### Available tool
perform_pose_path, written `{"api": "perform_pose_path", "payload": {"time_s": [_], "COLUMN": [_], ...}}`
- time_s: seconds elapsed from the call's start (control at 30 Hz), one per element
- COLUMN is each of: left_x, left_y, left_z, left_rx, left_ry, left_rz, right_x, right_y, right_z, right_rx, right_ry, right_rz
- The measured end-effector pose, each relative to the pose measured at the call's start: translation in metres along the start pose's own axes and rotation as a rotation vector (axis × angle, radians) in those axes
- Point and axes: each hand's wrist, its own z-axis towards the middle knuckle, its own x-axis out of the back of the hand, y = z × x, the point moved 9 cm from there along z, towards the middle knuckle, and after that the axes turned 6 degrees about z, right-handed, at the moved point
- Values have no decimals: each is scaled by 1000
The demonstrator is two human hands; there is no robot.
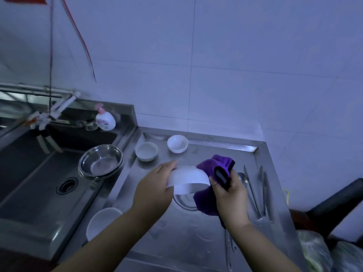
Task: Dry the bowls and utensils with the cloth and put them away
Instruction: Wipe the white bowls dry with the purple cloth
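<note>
In the head view, the left hand (155,185) grips a white ceramic bowl (187,180) by its rim, fingers curled over the far edge, holding it tilted on its side above the steel drainboard (196,232). The right hand (230,195) is closed round a purple cloth (213,167), which is bunched against the right side of the bowl and hangs below it; something dark lies in the cloth's folds by the thumb, but what it is cannot be told. Beyond the left hand stand two small white bowls, one (146,151) nearer the sink and one (177,143) by the back edge, apart from each other. Below the left forearm sits another white bowl (102,221), partly hidden by the arm. To the left of the left hand, nested steel basins (100,161) rest at the sink's edge, with the sink (39,183) and its drain further left. Just right of the right hand lie a metal spoon (243,179) and metal tongs (262,191) on the drainboard. A pump soap bottle (105,119) stands far beyond the left hand at the sink's back corner.
</note>
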Motion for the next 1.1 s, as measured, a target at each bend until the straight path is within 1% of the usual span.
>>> {"api": "perform_pose_path", "payload": {"time_s": [0.13,0.2,0.27,0.33,0.4,0.47,0.53,0.6,0.67,0.73,0.77,0.83,0.9,0.97,1.03,1.1], "left_x": [8,13,19,27,36,43,48,53,54,51,49,53,63,69,72,77], "left_y": [-10,-21,-33,-41,-46,-47,-43,-40,-45,-50,-51,-50,-43,-35,-30,-26], "left_z": [1,3,6,10,13,16,21,24,25,27,29,34,39,41,44,46], "left_rx": [20,120,247,318,349,348,316,300,333,376,386,368,279,197,123,48], "left_ry": [-40,-51,-42,-6,40,92,121,158,185,168,149,137,143,100,30,-34], "left_rz": [-102,-179,-328,-430,-435,-441,-483,-545,-630,-714,-748,-811,-810,-820,-844,-798], "right_x": [-7,-9,-9,-12,-27,-59,-92,-111,-120,-129,-134,-138,-138,-140,-137,-130], "right_y": [-14,-24,-39,-64,-99,-121,-125,-118,-112,-110,-113,-118,-120,-116,-109,-108], "right_z": [1,1,-4,-12,-25,-38,-49,-57,-60,-65,-68,-74,-81,-84,-83,-81], "right_rx": [37,52,114,267,541,767,856,825,760,721,718,762,846,925,1003,1167], "right_ry": [66,94,140,171,155,66,-79,-186,-257,-322,-329,-258,-186,-212,-284,-338], "right_rz": [35,41,27,-70,-304,-535,-684,-778,-813,-797,-758,-670,-580,-572,-630,-746]}}
